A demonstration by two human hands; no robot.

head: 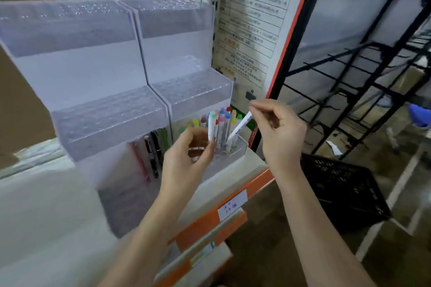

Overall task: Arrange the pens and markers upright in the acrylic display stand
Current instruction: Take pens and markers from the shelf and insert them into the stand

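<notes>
Right hand (277,133): fingers pinch the top end of a white marker (238,128). It leans, long axis running from upper right down to lower left, lower tip at or just inside the clear front tray (240,148) of the right-hand acrylic stand (184,58). Whether the tip sits in a hole, I cannot tell.

Left hand (189,158): fingers curled round the lower barrel of a teal-capped marker (211,127), held upright just left of the leaning one.

Tray holds a cluster of coloured markers (225,121), caps up, mostly upright. Stepped tiers above look unfilled. Left stand (77,77): a few dark and red pens (151,154) behind its lowest tier, blurred.

Judgement: the white marker needs its top swung left and far to stand vertical; the right hand is nearer for that. Stands sit on a shelf (233,170) with an orange edge.
</notes>
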